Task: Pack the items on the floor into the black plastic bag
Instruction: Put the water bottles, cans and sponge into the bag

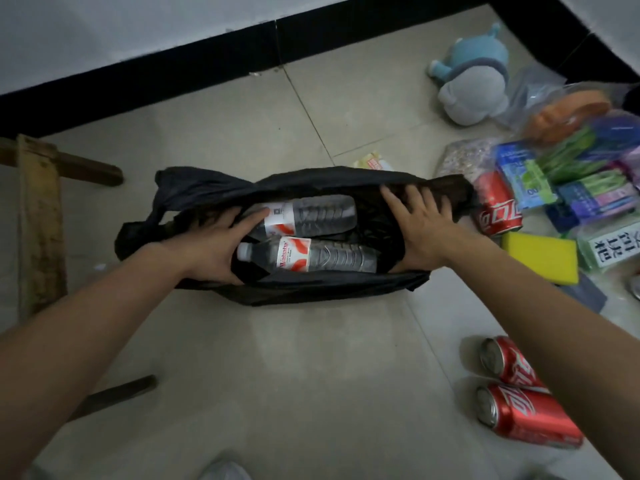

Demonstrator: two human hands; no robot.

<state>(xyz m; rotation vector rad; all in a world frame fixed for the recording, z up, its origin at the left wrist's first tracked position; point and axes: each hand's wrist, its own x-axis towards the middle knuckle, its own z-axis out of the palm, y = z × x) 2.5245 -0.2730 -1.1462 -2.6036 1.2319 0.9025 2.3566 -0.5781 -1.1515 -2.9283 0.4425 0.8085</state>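
Observation:
The black plastic bag [311,287] lies on the tiled floor with its mouth spread wide. Two clear water bottles with red-and-white labels lie inside, one further back [311,214] and one nearer [322,259]. My left hand [211,245] grips the bag's left rim, with fingers reaching toward the bottles. My right hand [420,225] presses on the right rim, fingers spread over the black plastic. A red cola can [498,211] lies just right of the bag. Two more red cans [509,362] [526,415] lie at the lower right, under my right forearm.
A yellow sponge [542,256], several coloured packets [571,188], a clear bag with orange items [568,110] and a blue-grey plush toy [471,81] crowd the right side. A wooden stool [41,223] stands at the left. A small yellow packet [374,161] lies behind the bag.

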